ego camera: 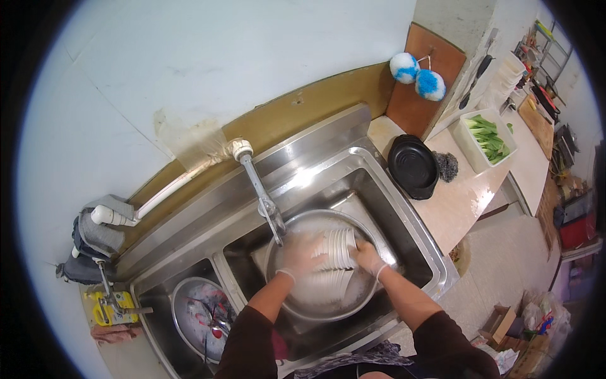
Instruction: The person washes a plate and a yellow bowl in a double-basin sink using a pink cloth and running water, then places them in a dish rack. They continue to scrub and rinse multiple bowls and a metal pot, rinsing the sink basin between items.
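A stack of white bowls [337, 248] lies on its side over a round metal basin [326, 318] of cloudy, sudsy water. My left hand [303, 253], blurred and in a thin clear glove, grips the stack's left end. At the right end my right hand [367, 256], gloved too, has its fingers over the rim of the end bowl. Just below, a second row of white bowls [326, 285] rests partly under the cloudy water. The basin stands in the right bowl of a stainless-steel sink [416, 246], with the faucet [267, 203] reaching over its left rim.
Left, another metal basin [177, 303] holds utensils in suds. A yellow jug [113, 308] stands beyond it. On the right counter are a black oval dish [413, 166], a steel-wool scrubber [446, 166] and a white tub [478, 158] of leafy greens [490, 137]. Two pom-poms [430, 85] hang behind.
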A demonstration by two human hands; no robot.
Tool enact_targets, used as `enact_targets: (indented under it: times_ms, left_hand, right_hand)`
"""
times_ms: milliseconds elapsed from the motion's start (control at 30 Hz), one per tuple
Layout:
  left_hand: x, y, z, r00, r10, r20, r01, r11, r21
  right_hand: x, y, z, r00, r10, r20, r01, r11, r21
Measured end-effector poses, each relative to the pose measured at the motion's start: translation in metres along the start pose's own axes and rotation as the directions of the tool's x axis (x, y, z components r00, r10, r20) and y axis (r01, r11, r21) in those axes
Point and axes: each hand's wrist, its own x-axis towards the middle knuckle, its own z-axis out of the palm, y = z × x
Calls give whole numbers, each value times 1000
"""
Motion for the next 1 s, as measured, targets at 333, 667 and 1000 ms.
enact_targets:
  times_ms: [333, 667, 1000]
  left_hand:
    - [5, 31, -21, 901, -434, 13, 431, 898, 91]
    - [-9, 21, 4, 964, -266, -21, 264, 941, 211]
    - [-17, 59, 19, 941, -321, -107, 338, 881, 331]
  right_hand:
    - [-2, -11, 17, 961, -257, 97, 275, 888, -368]
    - [51, -55, 30, 991, -106, 83, 129, 927, -353]
    - [4, -20, 32, 915, -364, 172, 402, 848, -345]
